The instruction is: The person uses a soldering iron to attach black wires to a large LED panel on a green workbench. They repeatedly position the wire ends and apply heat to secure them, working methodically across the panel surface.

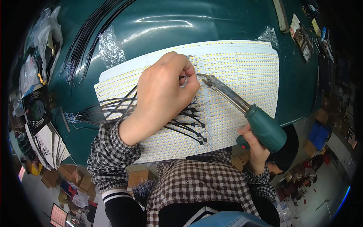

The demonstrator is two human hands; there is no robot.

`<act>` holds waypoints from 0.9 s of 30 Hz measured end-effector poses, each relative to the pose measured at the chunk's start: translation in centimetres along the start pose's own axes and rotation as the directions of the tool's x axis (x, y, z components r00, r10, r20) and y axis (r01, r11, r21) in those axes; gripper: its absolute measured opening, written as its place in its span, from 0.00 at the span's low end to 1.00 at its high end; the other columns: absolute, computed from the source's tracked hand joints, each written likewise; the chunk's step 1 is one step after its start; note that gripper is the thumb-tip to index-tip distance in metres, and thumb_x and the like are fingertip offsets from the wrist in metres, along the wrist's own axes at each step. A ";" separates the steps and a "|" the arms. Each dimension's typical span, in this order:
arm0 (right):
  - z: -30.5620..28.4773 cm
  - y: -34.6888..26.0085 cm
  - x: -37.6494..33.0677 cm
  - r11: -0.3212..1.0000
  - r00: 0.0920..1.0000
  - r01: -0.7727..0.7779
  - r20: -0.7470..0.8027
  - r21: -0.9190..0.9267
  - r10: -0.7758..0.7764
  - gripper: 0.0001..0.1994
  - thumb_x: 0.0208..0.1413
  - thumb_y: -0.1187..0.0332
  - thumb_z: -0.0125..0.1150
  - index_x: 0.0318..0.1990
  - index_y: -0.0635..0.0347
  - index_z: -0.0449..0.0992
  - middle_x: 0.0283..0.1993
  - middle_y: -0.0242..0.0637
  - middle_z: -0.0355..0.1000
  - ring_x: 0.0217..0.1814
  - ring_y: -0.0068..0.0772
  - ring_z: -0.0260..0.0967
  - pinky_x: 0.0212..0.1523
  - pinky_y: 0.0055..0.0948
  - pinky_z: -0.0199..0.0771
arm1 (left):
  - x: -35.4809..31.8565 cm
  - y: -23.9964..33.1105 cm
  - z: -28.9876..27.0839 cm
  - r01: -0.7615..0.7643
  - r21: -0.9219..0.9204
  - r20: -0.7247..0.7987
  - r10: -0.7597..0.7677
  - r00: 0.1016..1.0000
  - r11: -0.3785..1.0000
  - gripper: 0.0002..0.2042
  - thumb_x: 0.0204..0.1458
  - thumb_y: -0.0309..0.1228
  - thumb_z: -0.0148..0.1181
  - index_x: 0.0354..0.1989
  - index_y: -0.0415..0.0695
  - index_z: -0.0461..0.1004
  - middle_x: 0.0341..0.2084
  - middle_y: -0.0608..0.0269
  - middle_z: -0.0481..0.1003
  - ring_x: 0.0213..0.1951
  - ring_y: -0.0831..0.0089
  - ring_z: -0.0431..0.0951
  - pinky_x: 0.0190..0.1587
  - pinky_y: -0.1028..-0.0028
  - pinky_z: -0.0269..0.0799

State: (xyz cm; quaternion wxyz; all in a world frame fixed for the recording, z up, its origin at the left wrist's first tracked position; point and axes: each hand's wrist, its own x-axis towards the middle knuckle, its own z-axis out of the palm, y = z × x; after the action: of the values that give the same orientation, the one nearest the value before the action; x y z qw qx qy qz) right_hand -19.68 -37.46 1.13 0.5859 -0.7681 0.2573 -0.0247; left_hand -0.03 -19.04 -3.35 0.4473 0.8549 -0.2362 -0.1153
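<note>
White LED strip boards (242,113) with rows of small yellow chips lie side by side in a wide sheet before me. Over their upper middle, my left hand (162,83) is closed in a pinch; what sits between its fingertips is mostly hidden. My right hand (256,145) grips a soldering gun (266,128) by its green handle. The gun's metal tip points up and left, right beside the left fingertips. Black cables (117,104) run under my left hand and wrist, and several cable ends (198,132) with thin bare leads rest on the boards.
A bundle of black cables (89,38) lies at the green table's (227,19) far left. Crumpled clear plastic (110,47) lies behind the boards. A black fan (36,105) and white sheets (49,145) are at the left edge. Small tools (301,38) lie far right.
</note>
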 end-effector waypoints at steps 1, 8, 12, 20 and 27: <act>0.0 0.0 0.0 1.000 1.000 0.002 0.006 -0.005 -0.002 0.18 0.54 0.73 0.61 0.49 0.77 0.72 0.31 0.43 0.75 0.33 0.35 0.74 0.39 0.34 0.79 | 0.0 0.0 -0.1 0.001 0.003 0.004 -0.001 1.000 1.000 0.05 0.42 0.19 0.64 0.26 0.39 0.74 0.23 0.64 0.72 0.23 0.77 0.72 0.27 0.78 0.71; -0.1 -0.1 -0.2 0.999 1.000 -0.029 -0.010 0.038 0.029 0.18 0.54 0.72 0.62 0.49 0.77 0.72 0.32 0.42 0.74 0.33 0.35 0.74 0.40 0.35 0.78 | 0.0 0.1 0.0 0.006 0.001 0.010 -0.006 1.000 1.000 0.05 0.42 0.18 0.64 0.26 0.39 0.74 0.23 0.64 0.72 0.23 0.78 0.72 0.28 0.78 0.70; -0.1 0.3 -0.1 1.000 1.000 0.019 0.007 0.002 -0.019 0.17 0.54 0.74 0.61 0.50 0.77 0.71 0.32 0.43 0.74 0.33 0.35 0.74 0.40 0.35 0.79 | 0.0 0.1 -0.1 0.008 0.008 0.008 -0.008 1.000 1.000 0.05 0.41 0.18 0.64 0.26 0.39 0.74 0.22 0.65 0.72 0.23 0.78 0.71 0.27 0.78 0.70; 0.0 0.3 -0.3 0.999 1.000 -0.010 -0.004 0.040 0.010 0.17 0.54 0.77 0.60 0.50 0.77 0.71 0.32 0.42 0.74 0.33 0.35 0.74 0.41 0.37 0.80 | 0.1 -0.1 0.0 -0.005 -0.007 0.002 0.005 1.000 1.000 0.06 0.42 0.23 0.65 0.24 0.43 0.72 0.22 0.61 0.73 0.22 0.66 0.76 0.25 0.69 0.71; 0.0 0.3 -0.3 0.999 1.000 -0.002 0.020 0.037 0.001 0.18 0.56 0.75 0.61 0.51 0.77 0.70 0.32 0.42 0.74 0.33 0.34 0.74 0.40 0.37 0.80 | 0.1 -0.1 0.0 -0.006 0.004 0.012 0.006 1.000 1.000 0.05 0.42 0.22 0.64 0.25 0.41 0.73 0.22 0.62 0.73 0.22 0.70 0.74 0.26 0.72 0.70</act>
State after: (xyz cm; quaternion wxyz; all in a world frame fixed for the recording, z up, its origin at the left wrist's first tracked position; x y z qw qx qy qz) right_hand -20.05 -37.38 0.95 0.6026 -0.7571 0.2515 -0.0216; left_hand 0.10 -19.02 -3.38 0.4445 0.8544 -0.2417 -0.1184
